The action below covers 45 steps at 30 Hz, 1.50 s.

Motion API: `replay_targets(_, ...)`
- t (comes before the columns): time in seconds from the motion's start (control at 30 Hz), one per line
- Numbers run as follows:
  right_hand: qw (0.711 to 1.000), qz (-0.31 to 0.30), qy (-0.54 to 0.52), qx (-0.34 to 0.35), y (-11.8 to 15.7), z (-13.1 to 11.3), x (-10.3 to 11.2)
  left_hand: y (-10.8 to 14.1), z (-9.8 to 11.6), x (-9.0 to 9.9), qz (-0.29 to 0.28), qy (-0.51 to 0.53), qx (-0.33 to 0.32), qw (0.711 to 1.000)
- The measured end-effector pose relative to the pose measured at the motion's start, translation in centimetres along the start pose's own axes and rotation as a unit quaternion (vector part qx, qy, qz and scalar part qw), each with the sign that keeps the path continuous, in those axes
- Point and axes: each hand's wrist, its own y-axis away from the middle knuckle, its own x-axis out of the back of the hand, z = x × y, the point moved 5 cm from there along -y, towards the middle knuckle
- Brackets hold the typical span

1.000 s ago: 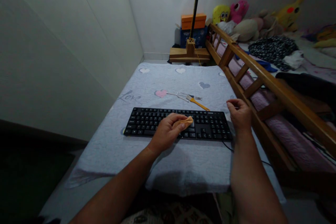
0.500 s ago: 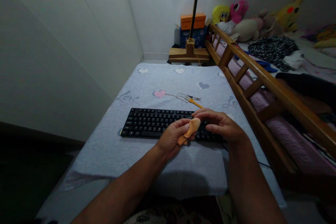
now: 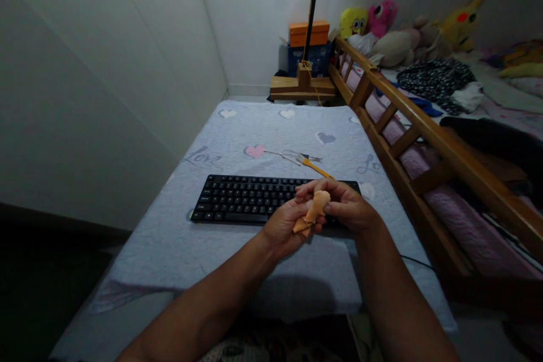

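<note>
A bunched orange cloth [image 3: 317,207] is held above the right part of a black keyboard [image 3: 244,199]. My left hand [image 3: 283,226] is closed around its lower part, and loose folds hang out below the fingers. My right hand [image 3: 350,205] pinches the upper part, its thumb and fingers pressing the cloth from the right. Some of the fingertips are hidden behind the cloth. Both hands cover part of the keyboard's right half.
Beyond the keyboard lie a small brush [image 3: 317,168] with a yellow handle and a thin wire tool [image 3: 283,153]. A patterned cloth [image 3: 203,260] covers the table. A wooden bed rail [image 3: 401,104] runs along the right, a pale wall [image 3: 106,85] along the left.
My right hand has come down and left and taken hold of the cloth's top. Before, it hovered apart with its fingers spread. The left hand has shifted slightly right with the cloth.
</note>
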Motion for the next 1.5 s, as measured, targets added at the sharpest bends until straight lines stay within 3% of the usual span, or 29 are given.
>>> replay_targets(0.2, 0.991, 0.115, -0.069, 0.020, -0.1, -0.5, 0.6, 1.2, -0.1, 1.1, -0.011, -0.115, 0.020, 0.993)
replay_targets(0.33, 0.977, 0.205, -0.046, 0.031, 0.1, -1.1, 2.2, 3.3, 2.0, 2.5, 0.007, -0.211, -0.003, 0.978)
replay_targets(0.4, 0.971, 0.236, -0.022, 0.018, 0.2, -1.1, 2.8, 4.6, 4.3, 3.4, 0.041, -0.244, -0.060, 0.967)
replay_targets(0.5, 0.957, 0.276, 0.083, -0.019, 0.3, -0.8, 3.6, 6.5, 8.9, 5.5, 0.144, -0.283, -0.176, 0.932)
replay_targets(0.6, 0.925, 0.288, 0.246, -0.031, 0.3, -0.5, 4.0, 8.1, 13.6, 8.3, 0.251, -0.333, -0.282, 0.864)
replay_targets(0.7, 0.903, 0.243, 0.352, -0.046, 0.0, 0.0, 3.9, 8.8, 17.9, 11.0, 0.337, -0.371, -0.376, 0.780)
replay_targets(0.77, 0.896, 0.211, 0.387, -0.043, -0.2, 0.2, 3.7, 8.5, 20.2, 12.8, 0.375, -0.379, -0.397, 0.747)
replay_targets(0.87, 0.874, 0.190, 0.446, -0.034, -0.4, 0.2, 3.5, 6.9, 22.3, 15.6, 0.417, -0.364, -0.373, 0.744)
replay_targets(1.0, 0.833, 0.193, 0.516, -0.049, -0.5, 0.6, 3.7, 5.0, 23.2, 18.7, 0.454, -0.333, -0.342, 0.752)
replay_targets(1.13, 0.797, 0.209, 0.565, -0.050, -0.8, 1.2, 3.8, 4.7, 23.2, 20.3, 0.482, -0.378, -0.378, 0.694)
replay_targets(1.23, 0.771, 0.223, 0.595, -0.044, -1.0, 1.4, 3.8, 4.9, 23.1, 20.7, 0.482, -0.416, -0.393, 0.663)
replay_targets(1.5, 0.711, 0.275, 0.646, -0.034, -1.6, 1.5, 3.5, 4.8, 22.7, 19.6, 0.431, -0.479, -0.367, 0.671)
